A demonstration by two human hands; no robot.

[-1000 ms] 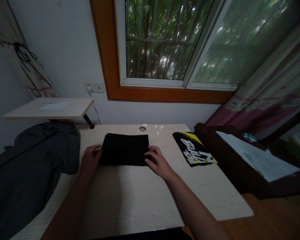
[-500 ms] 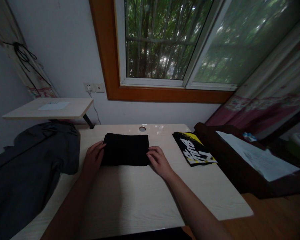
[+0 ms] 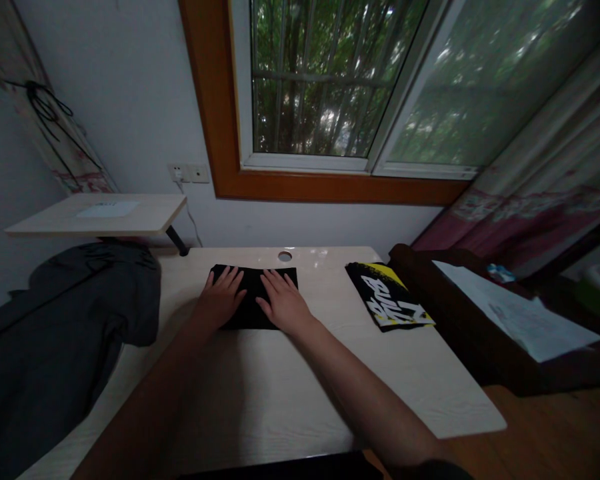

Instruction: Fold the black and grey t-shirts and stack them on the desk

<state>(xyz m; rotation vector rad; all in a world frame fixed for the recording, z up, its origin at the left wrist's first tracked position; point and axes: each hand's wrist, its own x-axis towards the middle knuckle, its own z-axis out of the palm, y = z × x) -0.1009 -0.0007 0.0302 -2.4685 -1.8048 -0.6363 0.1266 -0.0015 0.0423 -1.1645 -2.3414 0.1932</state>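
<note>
Lies flat on a pale, wood-grained desktop (image 3: pixel 290 387) as a matte black, rectangular piece of what looks like folded cloth (image 3: pixel 252 313). Measures wider from side to side than from front to back, with fairly straight edges. Sits near the desk's far edge, squared roughly parallel to it. Rests partly covered by the left hand (image 3: pixel 223 300) and the right hand (image 3: pixel 285 303), showing black between them.
</note>
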